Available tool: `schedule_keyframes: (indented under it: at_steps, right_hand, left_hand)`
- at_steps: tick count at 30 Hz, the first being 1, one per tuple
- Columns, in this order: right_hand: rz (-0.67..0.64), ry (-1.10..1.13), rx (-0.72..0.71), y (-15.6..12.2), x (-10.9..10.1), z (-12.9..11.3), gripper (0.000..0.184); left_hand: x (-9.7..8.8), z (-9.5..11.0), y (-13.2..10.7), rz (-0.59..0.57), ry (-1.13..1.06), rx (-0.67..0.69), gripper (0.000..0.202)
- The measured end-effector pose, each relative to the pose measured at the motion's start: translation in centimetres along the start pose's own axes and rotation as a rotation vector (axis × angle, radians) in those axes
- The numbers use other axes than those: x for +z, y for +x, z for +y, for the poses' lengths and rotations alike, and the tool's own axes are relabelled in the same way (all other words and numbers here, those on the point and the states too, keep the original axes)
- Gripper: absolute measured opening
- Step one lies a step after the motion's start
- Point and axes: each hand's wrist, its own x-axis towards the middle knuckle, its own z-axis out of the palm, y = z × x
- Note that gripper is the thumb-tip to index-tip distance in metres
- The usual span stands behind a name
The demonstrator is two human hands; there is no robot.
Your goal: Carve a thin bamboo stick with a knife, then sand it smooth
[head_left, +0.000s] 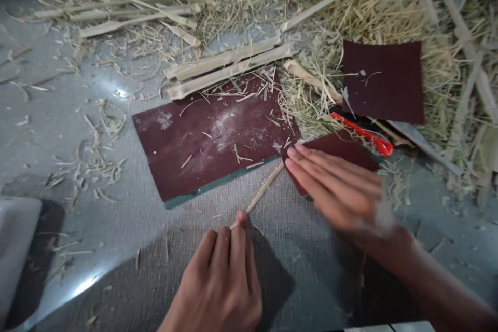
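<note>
My left hand (223, 275) is closed around a thin bamboo strip (264, 187), its thumb tip pressing on the strip. The strip runs up and right, and its far end goes out of sight at a piece of dark red sandpaper (330, 144). My right hand (338, 181) grips this piece, with straight fingers pressed together over it and the thumb hidden. Beside it lies a larger sandpaper sheet (202, 150), dusted with pale powder and a few shavings. Its green underside shows along the front edge.
Split bamboo pieces (233, 70) lie behind the large sheet, with more slats (136, 5) at the back left. Shavings (361, 5) pile up at the back right, around another sandpaper square (383, 82) and a red-orange handle (365, 135). A whitish object (17, 238) stands at the left edge.
</note>
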Motion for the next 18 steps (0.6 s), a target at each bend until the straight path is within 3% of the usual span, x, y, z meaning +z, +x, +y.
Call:
schedule_keyframes:
  at_steps: [3,7,11,18]
  right_hand:
    - [0.009,0.071,-0.087,0.0,0.0,0.1,0.031]
    - [-0.006,0.12,-0.071,-0.3,-0.4,-0.4,0.032]
    - [-0.038,0.125,-0.103,-1.0,-1.2,-1.8,0.04]
    - [-0.067,0.136,-0.158,-1.5,-1.5,-3.5,0.047]
  left_hand:
    - [-0.1,0.0,0.1,-0.001,0.063,0.04,0.038]
    - [-0.2,0.0,0.2,-0.011,0.112,0.065,0.038]
    - [-0.1,0.0,-0.2,0.091,0.075,0.048,0.035]
    - [0.0,0.2,-1.7,0.167,0.03,0.017,0.032]
